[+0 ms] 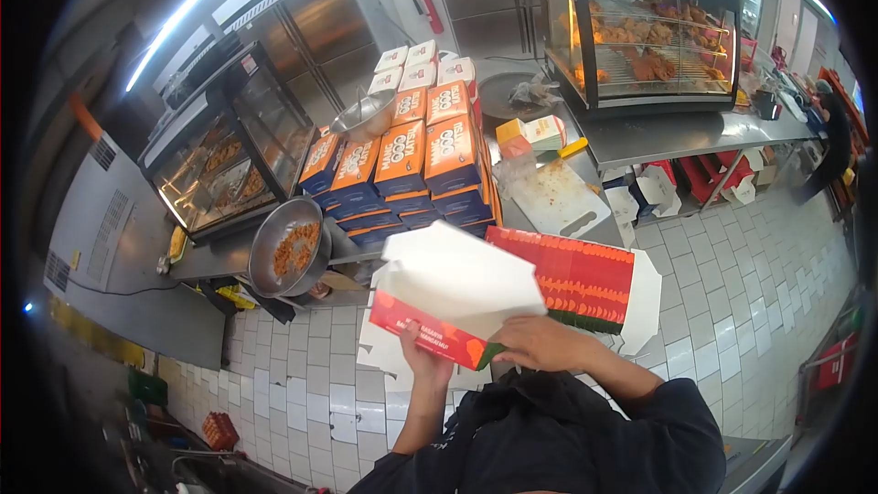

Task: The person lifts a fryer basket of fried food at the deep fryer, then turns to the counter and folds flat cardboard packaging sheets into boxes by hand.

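Observation:
In front of my body is a red cardboard food box [439, 337] with a white inside, its large white flap standing up at the far side. My left hand [425, 357] grips the near red wall, with fingers over its outer face. At the box's right corner, my right hand [535, 343] is closed on the cardboard edge, near a green strip; its fingertips are partly hidden. Just beyond my right hand lies a row of nested red cartons [576, 276] with white flaps.
Stacked orange and blue boxes [401, 157] rise ahead. A steel bowl of orange food pieces [293, 252] stands left. Beyond the cartons are a stained white cutting board [556, 201] and a glass display case of fried food [654, 41]. Another person [828, 128] is at far right.

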A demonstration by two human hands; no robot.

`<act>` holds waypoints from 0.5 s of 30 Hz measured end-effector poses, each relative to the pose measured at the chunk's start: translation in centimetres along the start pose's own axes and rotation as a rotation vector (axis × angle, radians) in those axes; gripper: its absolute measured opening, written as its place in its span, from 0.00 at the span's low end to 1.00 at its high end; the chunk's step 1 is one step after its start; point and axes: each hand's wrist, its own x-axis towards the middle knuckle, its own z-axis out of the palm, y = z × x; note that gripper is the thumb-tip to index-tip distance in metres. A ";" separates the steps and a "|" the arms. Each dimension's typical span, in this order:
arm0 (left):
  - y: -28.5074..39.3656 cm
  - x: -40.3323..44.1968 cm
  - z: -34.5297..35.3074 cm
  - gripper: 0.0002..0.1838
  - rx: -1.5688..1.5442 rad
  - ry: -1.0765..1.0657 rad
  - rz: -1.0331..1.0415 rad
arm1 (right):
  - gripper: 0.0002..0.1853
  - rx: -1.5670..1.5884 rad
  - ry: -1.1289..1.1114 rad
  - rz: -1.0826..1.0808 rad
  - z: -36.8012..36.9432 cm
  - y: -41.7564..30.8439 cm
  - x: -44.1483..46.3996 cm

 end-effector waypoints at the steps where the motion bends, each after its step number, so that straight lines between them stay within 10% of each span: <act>1: -0.4 -0.2 0.2 0.30 -0.033 -0.004 -0.065 | 0.20 -0.072 0.077 -0.053 -0.6 0.0 0.0; 15: -3.1 1.9 -0.1 0.27 -0.181 0.168 -0.051 | 0.25 0.027 0.175 -0.015 2.0 -0.8 1.0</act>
